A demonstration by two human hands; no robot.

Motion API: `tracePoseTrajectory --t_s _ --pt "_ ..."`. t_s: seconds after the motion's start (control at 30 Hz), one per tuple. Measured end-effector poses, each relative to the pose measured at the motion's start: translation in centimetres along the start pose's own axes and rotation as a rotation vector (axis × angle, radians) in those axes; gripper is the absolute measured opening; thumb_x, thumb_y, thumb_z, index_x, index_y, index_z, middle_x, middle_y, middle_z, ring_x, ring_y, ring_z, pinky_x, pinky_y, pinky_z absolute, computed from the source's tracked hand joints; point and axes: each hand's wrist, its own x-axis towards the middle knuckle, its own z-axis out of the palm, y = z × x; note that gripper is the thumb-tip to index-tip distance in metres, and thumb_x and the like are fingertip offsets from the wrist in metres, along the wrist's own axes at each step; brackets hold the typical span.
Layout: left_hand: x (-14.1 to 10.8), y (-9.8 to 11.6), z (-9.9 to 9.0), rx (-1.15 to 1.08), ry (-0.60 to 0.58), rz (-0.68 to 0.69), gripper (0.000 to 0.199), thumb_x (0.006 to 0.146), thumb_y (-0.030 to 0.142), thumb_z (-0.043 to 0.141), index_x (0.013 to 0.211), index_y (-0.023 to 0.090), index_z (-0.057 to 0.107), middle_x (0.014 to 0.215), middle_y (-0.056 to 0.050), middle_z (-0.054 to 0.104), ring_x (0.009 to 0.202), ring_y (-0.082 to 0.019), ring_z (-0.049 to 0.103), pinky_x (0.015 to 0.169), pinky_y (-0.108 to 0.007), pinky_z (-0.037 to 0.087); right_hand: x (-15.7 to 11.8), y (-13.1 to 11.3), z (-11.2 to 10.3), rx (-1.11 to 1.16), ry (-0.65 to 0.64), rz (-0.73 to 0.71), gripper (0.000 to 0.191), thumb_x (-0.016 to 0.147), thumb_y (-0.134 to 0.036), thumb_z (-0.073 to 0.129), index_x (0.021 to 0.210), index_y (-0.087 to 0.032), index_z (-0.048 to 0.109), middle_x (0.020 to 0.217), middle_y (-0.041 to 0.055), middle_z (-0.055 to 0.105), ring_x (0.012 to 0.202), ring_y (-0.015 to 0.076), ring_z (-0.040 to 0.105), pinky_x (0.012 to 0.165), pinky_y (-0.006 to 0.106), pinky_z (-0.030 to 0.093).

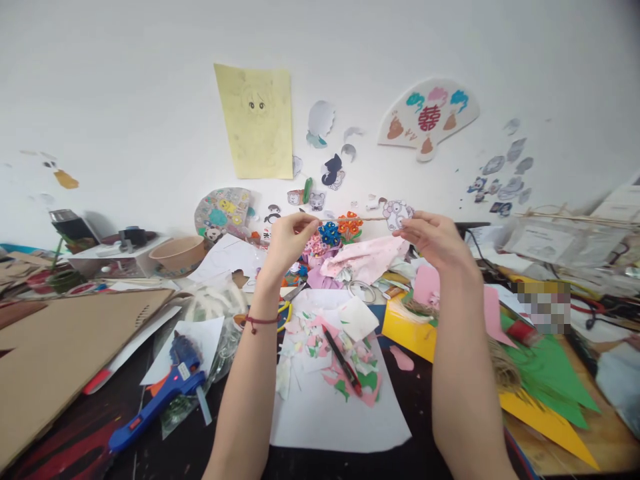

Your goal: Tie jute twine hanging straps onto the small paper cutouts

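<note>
My left hand (293,237) is raised in front of the wall and pinches one end of a thin piece of twine (367,219). The twine is stretched level across to my right hand (434,237). Between the fingers of that hand is a small paper cutout (397,215) with a drawn cartoon animal. The twine's right end meets the cutout; how they join is too small to tell. Below my hands, a white sheet (340,427) carries pink, green and white paper scraps (305,333) and a red and black pen (343,360).
A blue glue gun (170,393) lies at left, beside cardboard (90,360). Yellow-handled scissors (285,315) lie behind my left wrist. At right are green paper (550,380), yellow paper (410,333) and a twine roll (503,367). Colourful handmade flowers (330,233) stand near the wall.
</note>
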Motion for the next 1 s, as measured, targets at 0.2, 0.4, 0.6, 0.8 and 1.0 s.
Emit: tracePoseTrajectory --t_s 0.2,0.4,0.6,0.8,1.0 --pt "-0.2 2.5 -0.3 -0.143 0.103 0.084 0.013 0.089 0.029 0.065 0.085 0.018 0.072 0.077 -0.003 0.073 0.065 -0.009 0.063 0.061 -0.021 0.049 -0.7 2.1 0.2 -0.156 -0.484 0.205 0.034 0.066 -0.03 0.09 0.093 -0.014 0.078 0.084 0.0086 0.078 0.073 0.0177 0.074 0.072 0.028 0.06" --pt "-1.1 4.5 -0.4 -0.032 0.007 0.243 0.013 0.092 0.025 0.064 0.085 0.016 0.072 0.07 -0.001 0.069 0.063 -0.009 0.061 0.062 -0.023 0.047 -0.8 2.9 2.1 -0.308 -0.941 0.327 0.044 0.065 -0.03 0.089 0.105 -0.015 0.078 0.11 0.0109 0.078 0.1 0.0211 0.073 0.093 0.036 0.057" --pt "-2.1 6.3 -1.1 0.205 -0.037 0.356 0.014 0.092 0.016 0.06 0.083 0.017 0.072 0.079 -0.001 0.075 0.069 -0.01 0.063 0.069 -0.025 0.047 -1.4 0.4 5.9 -0.279 -1.1 0.065 0.054 0.081 -0.035 0.078 0.133 -0.023 0.066 0.138 0.011 0.066 0.126 0.0232 0.063 0.111 0.043 0.048" --pt "-2.3 6.4 -1.5 0.359 -0.001 0.393 0.016 0.091 0.013 0.06 0.08 0.019 0.07 0.078 -0.001 0.075 0.066 -0.012 0.061 0.069 -0.028 0.044 -3.3 -1.3 8.9 -0.167 -0.793 -0.049 0.024 0.086 -0.032 0.077 0.108 -0.023 0.078 0.101 0.0064 0.079 0.096 0.0211 0.075 0.087 0.036 0.06" --pt "-2.0 6.0 -1.7 0.37 0.015 0.377 0.016 0.091 0.013 0.059 0.079 0.019 0.068 0.078 -0.002 0.075 0.065 -0.012 0.058 0.068 -0.029 0.042 -3.7 -1.8 9.4 -0.142 -0.585 -0.073 0.021 0.083 -0.039 0.08 0.09 -0.019 0.08 0.082 0.0048 0.078 0.077 0.0178 0.074 0.077 0.032 0.061"
